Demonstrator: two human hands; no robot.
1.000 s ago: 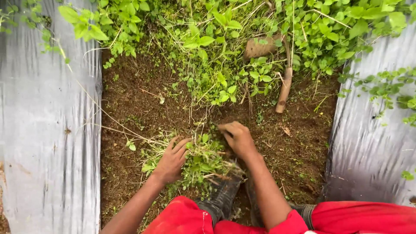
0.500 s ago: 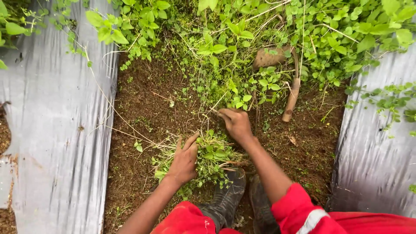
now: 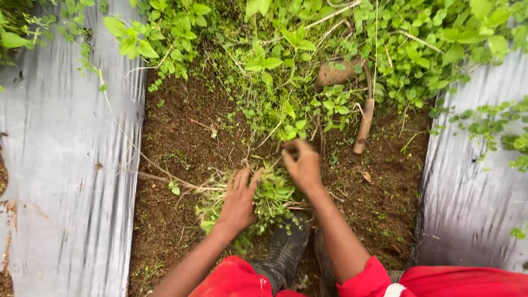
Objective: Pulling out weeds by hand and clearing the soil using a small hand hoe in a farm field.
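A strip of bare brown soil (image 3: 181,132) runs between two sheets of silver plastic mulch (image 3: 60,165), with green weeds (image 3: 308,49) thick at the far end. Near centre lies a pile of pulled weeds (image 3: 272,195). The left hand (image 3: 239,201) rests flat on the pile, fingers spread. The right hand (image 3: 302,165), just beyond the pile, is closed around a tuft of stems. A black rubber boot (image 3: 286,247) stands just near of the pile. A brown woody stub (image 3: 364,126) lies to the right.
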